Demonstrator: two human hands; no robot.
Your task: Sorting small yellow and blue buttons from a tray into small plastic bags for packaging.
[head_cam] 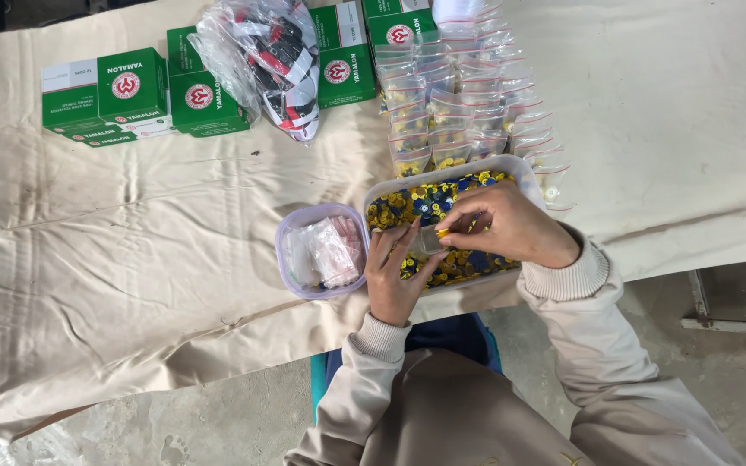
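At the bottom of the frame we see our own cream sleeves and lap, over a grey floor. Just above, near the middle, our left hand (pixel 393 278) holds a small clear bag (pixel 429 242) pinched between thumb and fingers, right at the near edge of the big tub. Our right hand (pixel 511 226) is just to the right of it and a bit higher. Its fingers are curled, and they pinch a little yellow button (pixel 443 233) at the mouth of the small bag. The two hands almost touch.

Under both hands sits a long clear plastic tub (pixel 528 173) full of yellow and blue buttons (pixel 416 204). It is in the middle of the frame, a little to the right. Touching its left side is a smaller round tub (pixel 285 259) with a purple rim. It holds some empty little clear bags (pixel 331 250).

All of this rests on a table under a cream cloth (pixel 131 259) with many folds.

Farther up, above the big tub, lie rows of small filled bags (pixel 459 103) with red strips at the top. Yellow buttons show in some of them.

At the top middle lies a large clear bag (pixel 271 60) stuffed with red, black and white things. Green and white boxes (pixel 123 95) sit at the upper left and behind that bag.
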